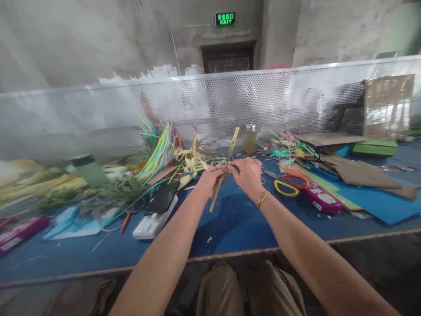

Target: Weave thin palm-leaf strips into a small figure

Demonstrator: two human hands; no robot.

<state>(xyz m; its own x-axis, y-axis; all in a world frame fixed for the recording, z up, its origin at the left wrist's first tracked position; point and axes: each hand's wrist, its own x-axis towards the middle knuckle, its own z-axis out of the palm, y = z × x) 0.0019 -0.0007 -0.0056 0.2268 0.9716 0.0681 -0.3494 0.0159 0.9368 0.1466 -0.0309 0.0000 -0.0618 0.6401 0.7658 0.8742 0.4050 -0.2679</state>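
Note:
Above the blue table, my left hand (212,180) is closed in a pinch around the middle of a long flat yellowish strip (233,144). The strip stands tilted, its upper end leaning right and its lower end dropping below my fingers. Beside it my right hand (246,173), with a gold bracelet (262,199) on the wrist, is closed with its fingertips meeting the left ones at the strip's middle. Whatever lies between the right fingertips is too small to make out. Behind the hands sits a heap of pale yellow leaf-like strips (190,163).
Scissors (291,183) with red and yellow handles and a purple device (322,198) lie right of my hands. On the left are a phone (161,198) on a white box (154,224), coloured stems (161,153) and a green bottle (90,171). A glass jar (250,140) stands behind.

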